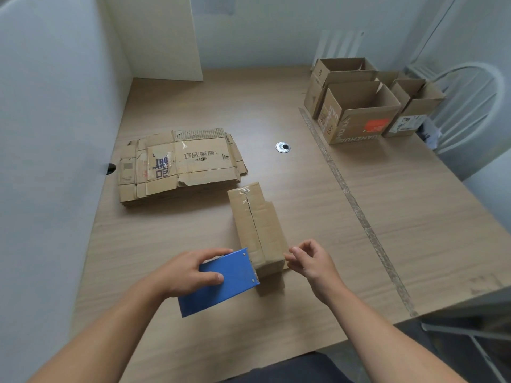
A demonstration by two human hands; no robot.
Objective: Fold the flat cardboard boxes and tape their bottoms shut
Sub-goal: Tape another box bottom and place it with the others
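The left hand (190, 269) grips the blue tape dispenser (221, 283) at the near end of the box (257, 225), which lies seam-up in the middle of the table (304, 183). The right hand (309, 261) is curled beside the box corner; whether it pinches tape cannot be told. The dispenser should run straight along the seam (253, 219), with the flaps pressed flush.

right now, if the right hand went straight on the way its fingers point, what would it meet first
Most likely the near right corner of the box: the right hand points left at it, nearly touching, though depth is unclear.
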